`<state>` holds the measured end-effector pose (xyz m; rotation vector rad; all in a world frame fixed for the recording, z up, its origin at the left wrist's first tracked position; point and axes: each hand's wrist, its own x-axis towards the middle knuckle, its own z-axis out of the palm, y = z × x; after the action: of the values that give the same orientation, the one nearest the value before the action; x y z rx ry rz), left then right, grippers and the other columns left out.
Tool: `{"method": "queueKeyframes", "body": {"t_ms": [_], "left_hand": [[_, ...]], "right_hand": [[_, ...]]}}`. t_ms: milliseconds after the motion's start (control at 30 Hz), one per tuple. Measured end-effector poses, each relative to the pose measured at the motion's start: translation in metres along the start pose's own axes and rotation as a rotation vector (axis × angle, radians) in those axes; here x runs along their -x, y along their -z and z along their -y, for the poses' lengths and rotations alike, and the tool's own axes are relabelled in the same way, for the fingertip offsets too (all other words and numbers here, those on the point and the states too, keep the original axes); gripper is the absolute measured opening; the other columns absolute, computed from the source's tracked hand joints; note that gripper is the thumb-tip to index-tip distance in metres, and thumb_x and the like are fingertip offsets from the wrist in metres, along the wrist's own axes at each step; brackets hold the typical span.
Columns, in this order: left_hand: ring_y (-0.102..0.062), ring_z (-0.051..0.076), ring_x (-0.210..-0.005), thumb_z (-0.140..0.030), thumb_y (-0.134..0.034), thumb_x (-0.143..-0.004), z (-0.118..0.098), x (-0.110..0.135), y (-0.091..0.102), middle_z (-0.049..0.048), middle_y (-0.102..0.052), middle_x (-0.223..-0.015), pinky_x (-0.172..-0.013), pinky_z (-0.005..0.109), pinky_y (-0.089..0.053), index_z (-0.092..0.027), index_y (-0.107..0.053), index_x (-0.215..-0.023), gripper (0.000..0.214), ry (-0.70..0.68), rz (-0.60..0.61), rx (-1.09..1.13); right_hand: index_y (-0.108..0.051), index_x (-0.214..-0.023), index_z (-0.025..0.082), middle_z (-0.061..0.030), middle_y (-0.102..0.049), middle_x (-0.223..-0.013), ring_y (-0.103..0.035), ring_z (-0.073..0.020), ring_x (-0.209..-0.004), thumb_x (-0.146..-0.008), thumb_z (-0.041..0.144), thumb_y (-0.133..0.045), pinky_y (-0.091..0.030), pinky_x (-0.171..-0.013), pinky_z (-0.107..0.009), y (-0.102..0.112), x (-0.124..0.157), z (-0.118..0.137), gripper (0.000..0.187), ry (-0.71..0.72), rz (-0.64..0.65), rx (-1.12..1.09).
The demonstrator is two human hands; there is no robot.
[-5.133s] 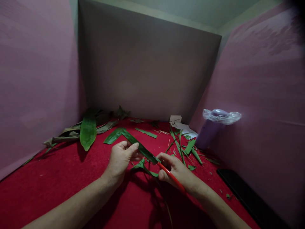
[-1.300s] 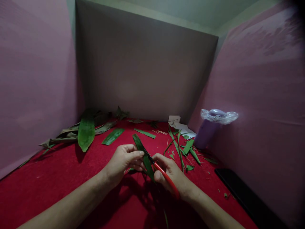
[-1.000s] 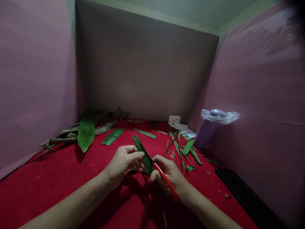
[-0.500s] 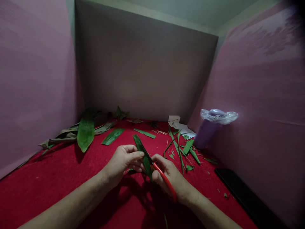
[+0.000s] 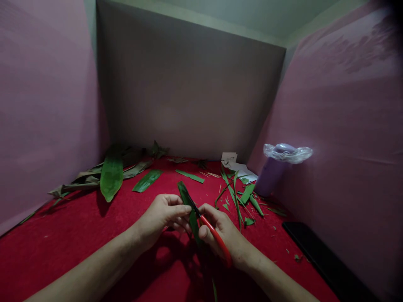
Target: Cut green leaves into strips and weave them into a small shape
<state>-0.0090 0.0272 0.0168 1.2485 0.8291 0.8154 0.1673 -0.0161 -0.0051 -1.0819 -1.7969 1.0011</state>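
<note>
My left hand (image 5: 160,218) pinches a narrow green leaf strip (image 5: 186,201) between thumb and fingers, just above the red cloth (image 5: 63,235). My right hand (image 5: 225,235) is closed on red-handled scissors (image 5: 214,241). Their dark blades run along the strip's right edge. The two hands nearly touch at the strip. The strip's lower end is hidden behind my fingers.
Whole and dried leaves (image 5: 110,174) lie at the back left. Cut strips and scraps (image 5: 239,195) litter the right. A purple bottle (image 5: 273,170) wrapped in plastic stands by the right wall, white paper (image 5: 236,165) behind it. A black flat object (image 5: 324,260) lies front right. Pink and grey walls enclose the space.
Five seconds ago the strip was long and bent; its far piece now lies on the cloth. The short strip stands more upright, and the scissors have crept along it.
</note>
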Motion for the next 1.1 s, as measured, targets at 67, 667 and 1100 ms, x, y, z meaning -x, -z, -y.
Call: {"method": "queueKeyframes", "body": {"t_ms": [67,667,1100], "left_hand": [[-0.063,0.014,-0.050,-0.027,-0.065,-0.069,-0.0004,0.0003,-0.0002,0.0058,-0.069,-0.057,-0.051,0.023,-0.047,-0.014,-0.061,-0.066,0.014,0.000,-0.002,-0.005],[-0.061,0.012,-0.047,-0.026,-0.064,-0.070,-0.0001,-0.0014,0.0004,0.0036,-0.067,-0.052,-0.048,0.021,-0.043,-0.014,-0.057,-0.062,0.016,0.004,-0.009,-0.055],[-0.061,0.013,-0.048,-0.024,-0.064,-0.069,-0.0011,-0.0020,-0.0008,0.0027,-0.066,-0.053,-0.049,0.022,-0.046,-0.013,-0.060,-0.062,0.013,0.010,0.039,-0.099]], "right_hand": [[-0.051,-0.087,0.017,0.0027,-0.047,-0.067,-0.036,-0.0097,-0.056,-0.070,0.069,-0.048,-0.033,-0.052,-0.021,-0.0003,0.0004,0.0009,0.055,0.005,0.000,0.001],[-0.048,-0.077,0.018,0.0064,-0.043,-0.058,-0.035,-0.0077,-0.050,-0.073,0.057,-0.057,-0.028,-0.046,-0.018,-0.0066,-0.0007,0.0025,0.040,-0.028,-0.031,-0.054],[-0.051,-0.087,0.017,0.0039,-0.048,-0.067,-0.036,-0.0082,-0.055,-0.073,0.062,-0.052,-0.029,-0.047,-0.019,-0.0049,-0.0003,0.0035,0.047,0.023,-0.007,-0.105]]}}
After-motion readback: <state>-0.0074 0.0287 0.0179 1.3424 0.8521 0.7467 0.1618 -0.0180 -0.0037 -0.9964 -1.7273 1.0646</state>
